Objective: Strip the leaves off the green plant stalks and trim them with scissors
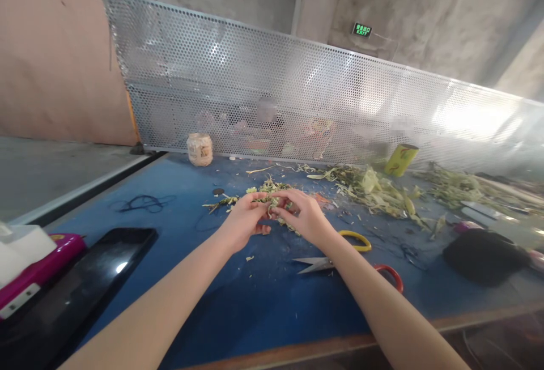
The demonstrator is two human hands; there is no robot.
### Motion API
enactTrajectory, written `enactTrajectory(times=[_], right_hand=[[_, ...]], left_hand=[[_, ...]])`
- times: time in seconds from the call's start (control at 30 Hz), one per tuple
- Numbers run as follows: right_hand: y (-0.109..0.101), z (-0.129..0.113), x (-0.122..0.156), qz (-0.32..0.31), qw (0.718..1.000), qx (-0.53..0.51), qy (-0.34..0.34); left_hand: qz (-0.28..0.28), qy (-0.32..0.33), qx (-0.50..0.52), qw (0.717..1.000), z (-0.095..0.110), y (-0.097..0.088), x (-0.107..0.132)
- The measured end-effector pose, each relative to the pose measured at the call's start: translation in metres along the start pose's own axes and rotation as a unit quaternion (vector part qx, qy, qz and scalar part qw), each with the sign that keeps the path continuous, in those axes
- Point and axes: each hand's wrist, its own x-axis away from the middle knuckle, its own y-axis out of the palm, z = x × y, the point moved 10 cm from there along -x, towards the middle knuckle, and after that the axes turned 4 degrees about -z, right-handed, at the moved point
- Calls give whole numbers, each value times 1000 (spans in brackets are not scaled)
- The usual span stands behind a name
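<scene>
My left hand (243,218) and my right hand (302,212) meet above the middle of the blue table (238,307). Both have their fingers closed on a small clump of greenish dried plant strands (272,203); its exact shape is partly hidden by the fingers. Under and behind them lies a loose heap of plant scraps (278,187). Beneath my right forearm rest scissors (317,263) with one yellow and one red handle loop, blades apart and pointing left.
Behind the table stands a perforated metal screen (238,69). Dried husks (374,191) spread to the right near a yellow-green can (401,160). A wrapped jar (199,150), black cord (147,204), dark tablet (93,285) and magenta power strip (55,259) lie left; a black object (484,256) sits right.
</scene>
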Motion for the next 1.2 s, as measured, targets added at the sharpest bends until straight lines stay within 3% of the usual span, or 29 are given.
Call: enactTrajectory(times=[0.07,0.17,0.27,0.37,0.6,0.77,0.93,1.2], right_hand=[[5,8,0,-2,999,-25,47],[13,23,1,-8,986,-119,116],[19,33,2,-13,962,-220,159],[18,37,2,-5,951,-257,172],[15,41,3,-3,958,-227,177],[5,30,3,13,980,-143,136],[-1,14,2,20,996,-31,78],[0,7,1,20,999,1,34]], left_hand=[[11,65,-67,996,12,-2,1],[-7,177,-187,966,35,7,7],[-25,214,-225,950,44,13,12],[-22,207,-223,952,44,13,13],[-24,206,-239,949,42,13,14],[-21,98,-56,993,16,6,2],[-2,13,64,998,-2,2,-2],[35,91,-18,995,14,-3,4]])
